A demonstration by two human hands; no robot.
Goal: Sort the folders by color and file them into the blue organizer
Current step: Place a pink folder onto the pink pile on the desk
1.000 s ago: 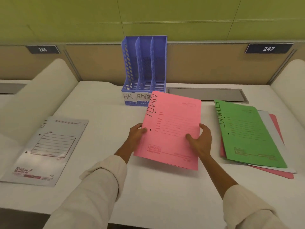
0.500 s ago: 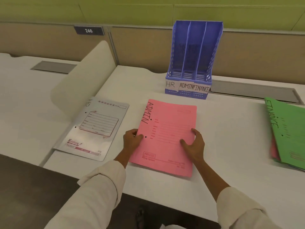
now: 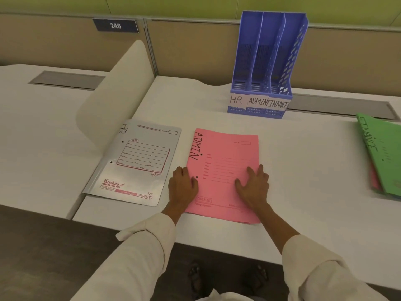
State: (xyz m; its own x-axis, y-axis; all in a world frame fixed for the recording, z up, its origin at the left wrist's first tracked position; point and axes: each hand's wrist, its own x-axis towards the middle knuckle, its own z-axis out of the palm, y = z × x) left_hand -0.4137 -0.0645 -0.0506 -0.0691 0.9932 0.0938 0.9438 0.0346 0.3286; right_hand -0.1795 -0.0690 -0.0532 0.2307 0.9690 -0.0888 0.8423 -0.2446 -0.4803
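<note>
A pink folder [image 3: 225,161] marked ADMIN lies flat on the white desk [image 3: 303,192], near the front edge. My left hand [image 3: 182,187] rests at its left edge, fingers flat and partly on the folder. My right hand [image 3: 252,187] lies flat on its lower right part. A white folder [image 3: 138,161] marked HR lies just left of the pink one. The blue organizer [image 3: 269,61] stands at the back with three slots labelled HR, ADMIN, FINANCE, all of them empty. A green folder [image 3: 384,153] marked FINANCE tops a stack at the right edge, with pink showing beneath.
A curved beige divider [image 3: 117,98] rises left of the white folder, with another desk beyond it. Grey cable covers [image 3: 338,105] sit along the back panel. The desk's front edge runs just below my wrists.
The pink folder went from being held above the desk to lying flat beside the white folder. My view swung left, pushing the green stack to the right edge. My hands now press flat on it.
</note>
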